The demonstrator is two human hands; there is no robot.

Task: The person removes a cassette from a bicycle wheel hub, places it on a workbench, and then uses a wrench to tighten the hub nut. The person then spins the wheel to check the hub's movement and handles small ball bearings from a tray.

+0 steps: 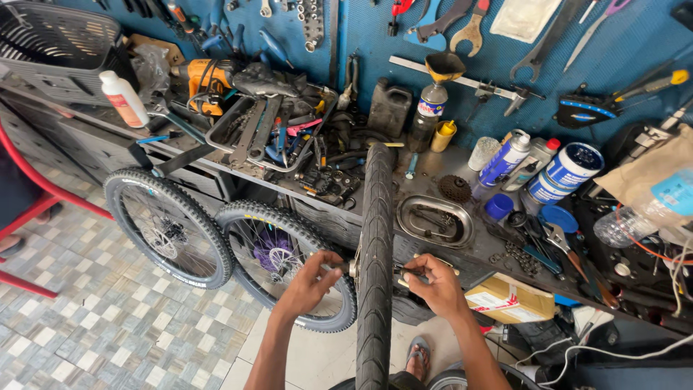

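My left hand (309, 283) at 7 o'clock of the upright bicycle wheel (376, 274), fingers curled and pinching its axle end; my right hand (433, 285) at 5 o'clock, fingers pressed around a small tool at the hub | wheel dead centre, tyre edge-on; workbench (462, 249) at 12; two knobby wheels (216, 238) at 9

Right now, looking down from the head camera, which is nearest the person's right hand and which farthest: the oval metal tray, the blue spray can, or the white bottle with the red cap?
From the right hand, gripping at the upright wheel's hub:
1. Oval metal tray, on the bench just above the hand.
2. Blue spray can, farther back and to the right.
3. White bottle, far off at the bench's left end.
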